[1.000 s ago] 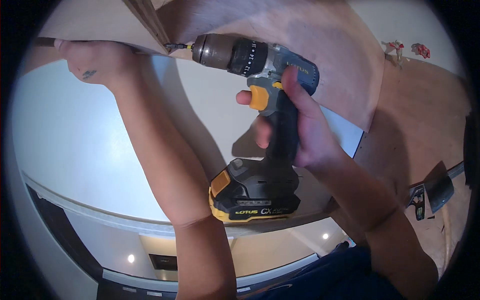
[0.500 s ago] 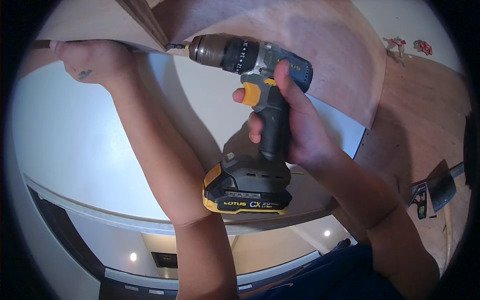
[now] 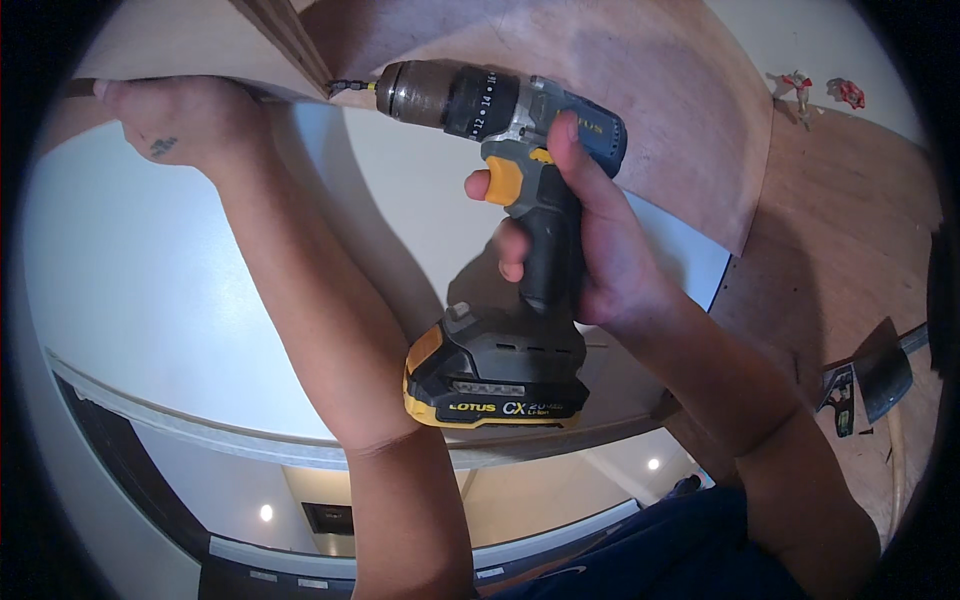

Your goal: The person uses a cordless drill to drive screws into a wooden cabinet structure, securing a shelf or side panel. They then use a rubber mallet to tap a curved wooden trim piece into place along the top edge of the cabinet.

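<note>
My right hand is wrapped round the handle of a grey, black and yellow cordless drill, one finger by its yellow trigger and the thumb up along the body. The drill lies level, chuck to the left, battery hanging below. Its short dark bit reaches the lower end of a plywood edge; whether it has entered the wood I cannot tell. At the upper left my left hand grips the edge of a pale wooden panel. The panel hides most of its fingers.
A white board spans behind my forearms. Plywood walls rise on the right, with two red-handled valves at the upper right. At the right, a dark flat-bladed tool lies beside a small black item.
The drill has shifted very slightly left and up, its bit staying by the plywood edge. My left hand has moved a touch to the left, still on the panel.
</note>
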Motion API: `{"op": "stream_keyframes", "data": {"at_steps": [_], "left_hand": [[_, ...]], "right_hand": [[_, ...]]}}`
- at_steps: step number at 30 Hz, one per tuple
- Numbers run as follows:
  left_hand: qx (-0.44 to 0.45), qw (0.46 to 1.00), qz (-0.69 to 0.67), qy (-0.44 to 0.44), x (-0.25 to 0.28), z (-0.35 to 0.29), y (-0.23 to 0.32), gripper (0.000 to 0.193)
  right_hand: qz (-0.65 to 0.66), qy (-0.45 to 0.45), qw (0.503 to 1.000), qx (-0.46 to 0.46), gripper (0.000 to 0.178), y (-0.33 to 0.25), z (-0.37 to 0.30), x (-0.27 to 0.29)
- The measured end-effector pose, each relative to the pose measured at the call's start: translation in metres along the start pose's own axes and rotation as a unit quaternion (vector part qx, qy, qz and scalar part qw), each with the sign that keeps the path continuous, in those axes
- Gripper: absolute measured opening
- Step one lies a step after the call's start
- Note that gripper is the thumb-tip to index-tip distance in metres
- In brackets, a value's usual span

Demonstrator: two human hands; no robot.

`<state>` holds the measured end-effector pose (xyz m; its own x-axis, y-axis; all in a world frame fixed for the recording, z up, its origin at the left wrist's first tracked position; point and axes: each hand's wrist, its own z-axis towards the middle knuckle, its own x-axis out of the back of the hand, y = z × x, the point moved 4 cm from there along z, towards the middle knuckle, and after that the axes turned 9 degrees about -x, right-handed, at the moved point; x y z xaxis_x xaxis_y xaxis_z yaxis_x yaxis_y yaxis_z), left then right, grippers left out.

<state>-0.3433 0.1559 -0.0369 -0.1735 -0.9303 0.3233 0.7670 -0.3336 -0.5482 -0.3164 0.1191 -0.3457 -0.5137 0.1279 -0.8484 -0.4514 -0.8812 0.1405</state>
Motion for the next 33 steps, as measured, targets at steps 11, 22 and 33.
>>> {"op": "stream_keyframes", "data": {"at_steps": [11, 22, 33], "left_hand": [[-0.151, 0.987, 0.05, 0.034, 0.005, 0.008, -0.004, 0.02], [-0.248, 0.954, 0.148, 0.081, 0.002, 0.011, -0.01, 0.027], [-0.152, 0.983, 0.087, 0.054, -0.005, 0.005, 0.005, 0.03]], "right_hand": [[-0.005, 0.006, 0.998, -0.057, 0.065, -0.005, -0.003, 0.0], [-0.052, 0.007, 0.994, -0.098, 0.058, -0.035, 0.004, 0.003], [-0.05, -0.016, 0.992, -0.117, 0.063, -0.046, 0.005, 0.002]]}}
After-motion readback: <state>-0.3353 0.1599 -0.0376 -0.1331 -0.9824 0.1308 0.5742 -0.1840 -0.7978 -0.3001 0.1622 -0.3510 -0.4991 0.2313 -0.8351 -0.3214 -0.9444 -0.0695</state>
